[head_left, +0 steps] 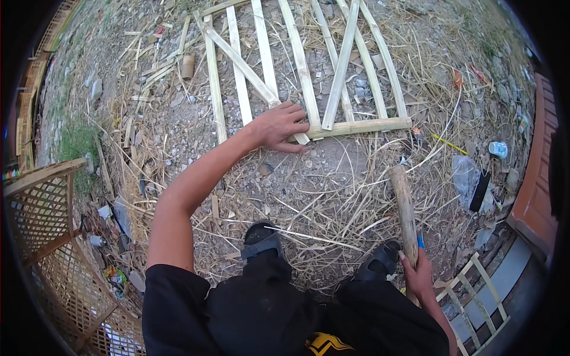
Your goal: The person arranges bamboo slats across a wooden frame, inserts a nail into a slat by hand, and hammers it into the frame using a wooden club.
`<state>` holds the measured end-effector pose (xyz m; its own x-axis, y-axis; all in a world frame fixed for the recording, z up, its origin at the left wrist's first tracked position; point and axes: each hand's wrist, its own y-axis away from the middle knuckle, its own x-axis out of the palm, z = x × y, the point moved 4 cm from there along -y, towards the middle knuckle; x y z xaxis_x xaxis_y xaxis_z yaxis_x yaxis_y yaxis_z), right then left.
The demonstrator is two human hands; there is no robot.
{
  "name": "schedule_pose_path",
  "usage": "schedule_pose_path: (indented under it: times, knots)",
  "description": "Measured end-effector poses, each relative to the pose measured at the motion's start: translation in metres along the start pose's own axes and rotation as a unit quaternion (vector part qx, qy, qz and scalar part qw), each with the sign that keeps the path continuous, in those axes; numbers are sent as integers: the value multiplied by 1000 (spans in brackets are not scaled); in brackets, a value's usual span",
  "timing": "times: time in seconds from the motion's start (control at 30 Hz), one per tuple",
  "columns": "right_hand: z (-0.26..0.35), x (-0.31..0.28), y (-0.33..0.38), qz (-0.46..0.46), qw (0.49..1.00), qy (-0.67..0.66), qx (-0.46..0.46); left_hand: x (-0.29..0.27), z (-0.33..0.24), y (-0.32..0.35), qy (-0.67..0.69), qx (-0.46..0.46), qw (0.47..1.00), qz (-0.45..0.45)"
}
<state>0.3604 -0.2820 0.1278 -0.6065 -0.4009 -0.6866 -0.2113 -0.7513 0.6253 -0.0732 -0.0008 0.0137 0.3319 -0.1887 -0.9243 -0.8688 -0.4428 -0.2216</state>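
Note:
My left hand point(282, 126) is curled over the lower end of a diagonal pale slat point(242, 65), where it crosses the near rail point(368, 126) of a frame lying on the ground. Several upright slats point(298, 62) run away from that rail, and a second diagonal slat point(343, 68) slants on the right side. My left fingers hide part of the joint. Lower right, my right hand point(420, 276) grips a thick round wooden stick point(404, 204) near its lower end. The stick points away from me, its far end short of the rail.
Dry strips and shavings point(320, 202) litter the stony ground around my sandals point(261, 240). A lattice panel point(50, 202) stands at the left. On the right are a plastic bag point(466, 175), a crushed can point(497, 149), a reddish-brown panel point(537, 172) and a small slatted frame point(478, 302).

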Motion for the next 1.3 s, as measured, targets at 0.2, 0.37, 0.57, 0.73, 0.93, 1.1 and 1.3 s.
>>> schedule_pose_path:
  times: [0.2,0.37,0.57,0.73,0.93,1.1,1.3]
  knots:
    - [-1,1,0,-2,1000,3,-5,0,3,-1,34,-17,999,21]
    - [5,0,1,-13,999,21,-29,1,4,0,26,-60,997,52]
    - [12,1,-2,-5,1000,-15,-20,0,0,-1,-28,-83,995,49]
    - [12,0,2,-37,996,46,-59,-6,-14,8,-45,-184,981,-43]
    - [2,7,-5,10,999,-36,27,2,-25,10,-3,-229,966,-116]
    - [6,3,-1,5,1000,-22,7,4,-24,19,18,-250,961,-121]
    - [15,6,-4,9,999,-37,2,5,-25,22,-19,-319,934,-162]
